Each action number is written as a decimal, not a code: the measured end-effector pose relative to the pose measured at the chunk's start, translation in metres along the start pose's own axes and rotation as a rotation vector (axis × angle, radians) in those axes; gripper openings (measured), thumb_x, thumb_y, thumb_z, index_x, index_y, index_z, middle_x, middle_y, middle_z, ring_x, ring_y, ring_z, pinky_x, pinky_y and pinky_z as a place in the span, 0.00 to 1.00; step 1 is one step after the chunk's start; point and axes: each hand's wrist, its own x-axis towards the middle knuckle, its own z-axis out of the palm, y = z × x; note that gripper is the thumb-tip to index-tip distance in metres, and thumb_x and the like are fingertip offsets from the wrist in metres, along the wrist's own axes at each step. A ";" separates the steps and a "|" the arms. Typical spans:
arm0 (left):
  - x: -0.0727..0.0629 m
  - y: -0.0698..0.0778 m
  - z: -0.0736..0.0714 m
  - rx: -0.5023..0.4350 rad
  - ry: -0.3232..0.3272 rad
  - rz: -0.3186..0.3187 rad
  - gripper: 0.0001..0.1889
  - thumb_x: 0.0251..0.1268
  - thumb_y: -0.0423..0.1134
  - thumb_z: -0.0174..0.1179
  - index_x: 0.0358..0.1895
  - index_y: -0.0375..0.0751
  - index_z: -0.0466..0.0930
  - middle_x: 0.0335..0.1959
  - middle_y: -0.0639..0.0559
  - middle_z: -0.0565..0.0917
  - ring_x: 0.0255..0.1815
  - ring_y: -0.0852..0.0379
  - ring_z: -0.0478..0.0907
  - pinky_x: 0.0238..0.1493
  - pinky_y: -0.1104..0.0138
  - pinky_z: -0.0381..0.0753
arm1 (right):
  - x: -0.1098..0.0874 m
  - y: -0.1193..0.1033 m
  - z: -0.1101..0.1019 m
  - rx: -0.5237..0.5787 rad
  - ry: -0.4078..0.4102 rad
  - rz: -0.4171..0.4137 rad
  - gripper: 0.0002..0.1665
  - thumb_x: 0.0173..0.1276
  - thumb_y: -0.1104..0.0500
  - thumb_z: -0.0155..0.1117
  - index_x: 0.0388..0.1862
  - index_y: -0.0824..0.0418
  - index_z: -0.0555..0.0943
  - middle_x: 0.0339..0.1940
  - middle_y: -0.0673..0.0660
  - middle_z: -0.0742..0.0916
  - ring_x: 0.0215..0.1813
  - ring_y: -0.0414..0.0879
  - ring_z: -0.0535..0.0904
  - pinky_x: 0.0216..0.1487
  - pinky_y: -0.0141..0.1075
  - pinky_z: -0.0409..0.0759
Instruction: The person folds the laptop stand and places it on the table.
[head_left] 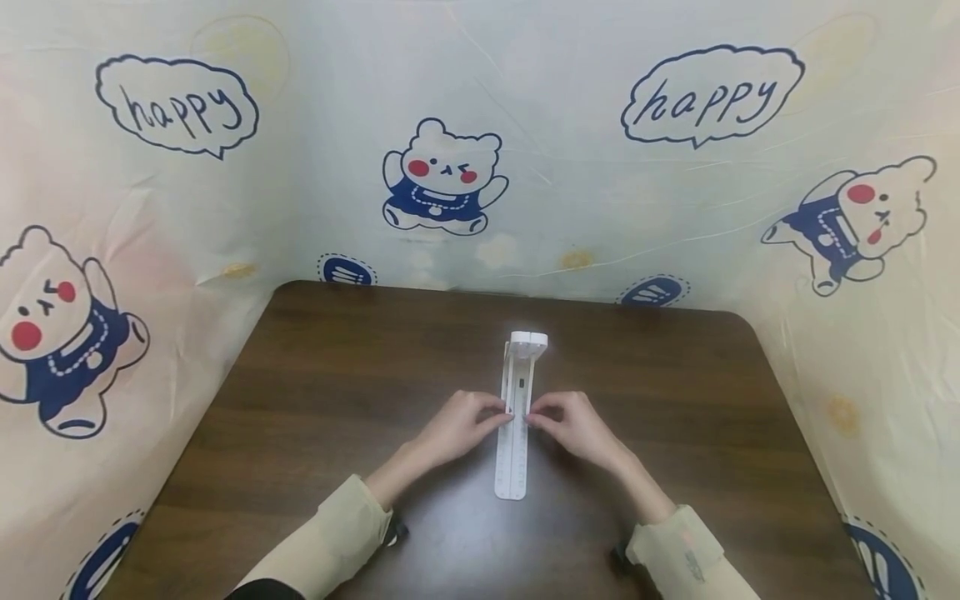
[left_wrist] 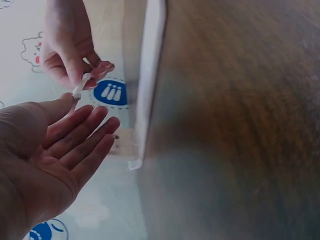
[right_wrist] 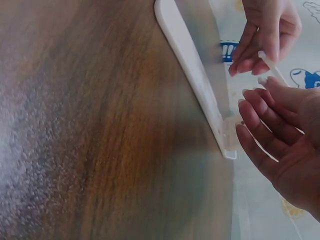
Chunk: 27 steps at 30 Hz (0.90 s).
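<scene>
A long white ruler-like gauge point(head_left: 512, 462) with faint marks lies lengthwise on the brown table. A raised white end piece point(head_left: 528, 342) stands at its far end. Above the gauge, my left hand point(head_left: 457, 425) pinches a thin white strip point(left_wrist: 82, 85) between thumb and index finger, its other fingers loosely extended. From the opposite side my right hand point(head_left: 577, 421) pinches the same strip, which also shows in the right wrist view as a slim white bar point(right_wrist: 272, 67). Whether the strip is joined to the gauge I cannot tell.
The brown wooden table point(head_left: 337, 358) has rounded far corners. A pale curtain point(head_left: 562, 217) printed with bears and "happy" bubbles surrounds its back and sides. Small dark devices show at both sleeve cuffs point(head_left: 352, 517).
</scene>
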 end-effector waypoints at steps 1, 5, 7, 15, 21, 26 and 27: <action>0.002 -0.002 0.001 0.013 0.004 0.003 0.10 0.78 0.38 0.69 0.51 0.36 0.94 0.46 0.43 0.96 0.41 0.54 0.92 0.47 0.65 0.92 | 0.002 0.001 0.000 -0.013 0.003 0.000 0.05 0.74 0.61 0.76 0.46 0.60 0.94 0.42 0.56 0.96 0.41 0.40 0.88 0.44 0.30 0.87; 0.011 -0.011 0.008 0.069 0.011 0.005 0.09 0.78 0.38 0.69 0.49 0.37 0.94 0.41 0.45 0.96 0.33 0.60 0.87 0.38 0.70 0.86 | 0.010 0.006 0.002 -0.054 0.009 0.001 0.05 0.74 0.62 0.77 0.45 0.61 0.94 0.41 0.56 0.96 0.40 0.40 0.88 0.43 0.29 0.87; 0.016 -0.015 0.010 0.100 0.008 -0.001 0.09 0.79 0.38 0.67 0.49 0.37 0.93 0.40 0.45 0.96 0.33 0.60 0.87 0.38 0.70 0.87 | 0.015 0.008 0.004 -0.066 0.008 0.009 0.05 0.74 0.62 0.76 0.44 0.62 0.94 0.40 0.57 0.96 0.38 0.40 0.88 0.42 0.30 0.87; 0.033 -0.027 0.013 0.200 -0.008 -0.001 0.09 0.81 0.38 0.65 0.48 0.38 0.94 0.39 0.47 0.95 0.33 0.57 0.89 0.39 0.65 0.89 | 0.033 0.019 0.009 -0.165 0.025 0.042 0.04 0.73 0.63 0.77 0.42 0.63 0.94 0.38 0.58 0.96 0.34 0.38 0.87 0.38 0.31 0.85; 0.042 -0.032 0.014 0.217 0.013 0.004 0.08 0.79 0.37 0.67 0.45 0.39 0.94 0.36 0.46 0.95 0.31 0.56 0.88 0.37 0.63 0.89 | 0.041 0.023 0.011 -0.227 0.069 0.044 0.04 0.72 0.63 0.77 0.41 0.64 0.94 0.36 0.58 0.96 0.30 0.38 0.83 0.35 0.33 0.83; 0.048 -0.037 0.015 0.156 0.060 -0.033 0.08 0.78 0.35 0.68 0.47 0.37 0.94 0.41 0.43 0.96 0.40 0.49 0.93 0.47 0.58 0.93 | 0.047 0.036 0.012 -0.213 0.113 0.009 0.05 0.74 0.62 0.76 0.41 0.64 0.94 0.35 0.58 0.96 0.29 0.39 0.84 0.34 0.34 0.83; 0.050 -0.038 0.015 0.139 0.071 -0.043 0.08 0.78 0.35 0.68 0.47 0.36 0.94 0.42 0.42 0.96 0.42 0.48 0.94 0.49 0.56 0.94 | 0.048 0.037 0.013 -0.206 0.121 0.008 0.05 0.73 0.62 0.76 0.41 0.64 0.94 0.35 0.58 0.96 0.29 0.39 0.84 0.34 0.34 0.83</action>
